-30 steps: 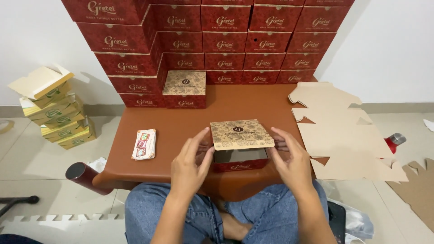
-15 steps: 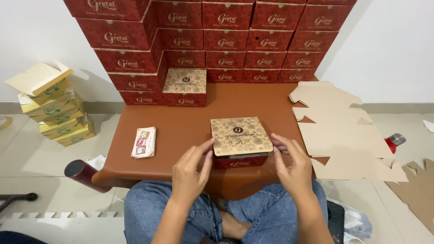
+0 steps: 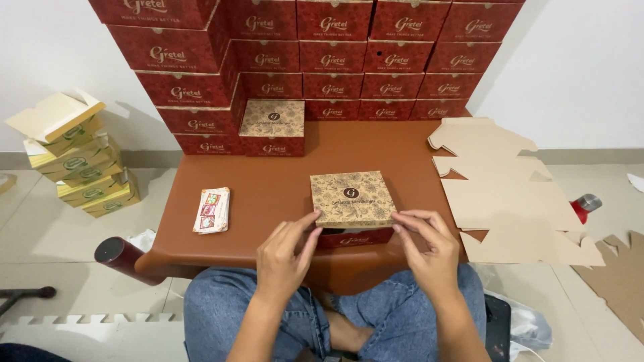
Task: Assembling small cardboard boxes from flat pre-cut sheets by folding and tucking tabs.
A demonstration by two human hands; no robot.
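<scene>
From the head view, a box [image 3: 353, 204] sits at the tabletop's [image 3: 268, 181] near edge, its lid pinched by the left hand [image 3: 285, 253] and right hand [image 3: 429, 249]. A packet [image 3: 212, 210] lies left, cardboard flats [image 3: 510, 188] right, stacked cartons [image 3: 322, 60] behind; open room lies between.

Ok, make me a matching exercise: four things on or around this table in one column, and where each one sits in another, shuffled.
Things:
1. Patterned lid
2. Small packet
3. Flat cardboard
4. Yellow-green boxes

Places:
A. Stacked on the floor, left of the table
B. Between the left hand and the right hand, on a red box
C. Spread over the table's right edge
D. Lying alone on the table's left side

Pairs: 1-B, 2-D, 3-C, 4-A
</scene>
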